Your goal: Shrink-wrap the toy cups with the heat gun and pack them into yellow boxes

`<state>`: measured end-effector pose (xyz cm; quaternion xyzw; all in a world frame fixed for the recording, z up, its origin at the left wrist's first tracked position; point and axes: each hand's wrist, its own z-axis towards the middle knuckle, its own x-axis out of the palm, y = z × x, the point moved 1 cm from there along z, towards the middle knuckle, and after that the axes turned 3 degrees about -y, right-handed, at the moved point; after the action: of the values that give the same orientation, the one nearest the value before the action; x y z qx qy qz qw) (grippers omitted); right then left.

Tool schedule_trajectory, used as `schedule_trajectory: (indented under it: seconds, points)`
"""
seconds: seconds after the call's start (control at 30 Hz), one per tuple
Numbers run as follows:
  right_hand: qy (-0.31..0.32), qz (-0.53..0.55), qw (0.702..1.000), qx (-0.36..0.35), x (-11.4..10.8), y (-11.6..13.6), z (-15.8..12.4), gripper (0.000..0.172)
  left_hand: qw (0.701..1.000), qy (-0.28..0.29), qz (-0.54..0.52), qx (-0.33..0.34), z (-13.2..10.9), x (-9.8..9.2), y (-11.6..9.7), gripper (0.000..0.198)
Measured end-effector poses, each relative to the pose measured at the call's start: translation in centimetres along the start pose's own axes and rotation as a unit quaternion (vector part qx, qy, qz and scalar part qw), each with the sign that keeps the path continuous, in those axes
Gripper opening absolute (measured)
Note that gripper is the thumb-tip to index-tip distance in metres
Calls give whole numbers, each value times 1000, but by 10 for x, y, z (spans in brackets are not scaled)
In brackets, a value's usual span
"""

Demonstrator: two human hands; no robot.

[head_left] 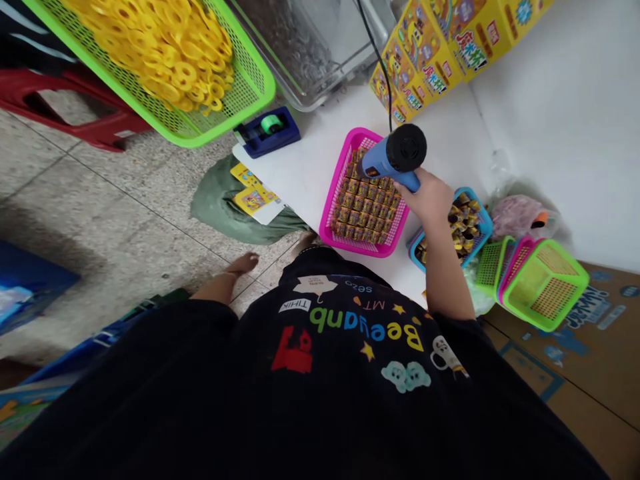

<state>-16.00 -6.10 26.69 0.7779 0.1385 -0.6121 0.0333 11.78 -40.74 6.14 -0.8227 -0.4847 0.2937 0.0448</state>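
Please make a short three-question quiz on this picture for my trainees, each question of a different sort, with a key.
1. Multiple choice: what does the right hand hold?
A) a tape dispenser
B) a blue gun-shaped tool
C) a yellow box
2. True or false: the small patterned pieces visible in the pink basket stand in rows.
3. Fill in the blank: in this view, the left hand shows against the speckled ____.

Key: 1. B. 2. True. 3. Floor.

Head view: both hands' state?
Left hand: nothing visible in it; open or closed can't be told.
Right hand: closed on the blue heat gun.
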Motion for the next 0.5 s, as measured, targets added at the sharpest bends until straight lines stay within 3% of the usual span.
schedule_trajectory:
  seconds: [0.1,0.2,0.33,0.5]
  points:
    - [-4,-24,1000,9,-5,-11,-4,60,1000,13,4,-22,35,0,-31,37]
    - [2,-40,999,30,-12,-26,-9,60,999,7,-13,33,53,1,-71,40]
    - [8,-59,996,63,-16,-46,-17,60,991,31,-34,123,44,3,-117,43]
    - [7,-75,994,85,-15,-69,-24,58,979,85,-38,180,15,8,-147,44]
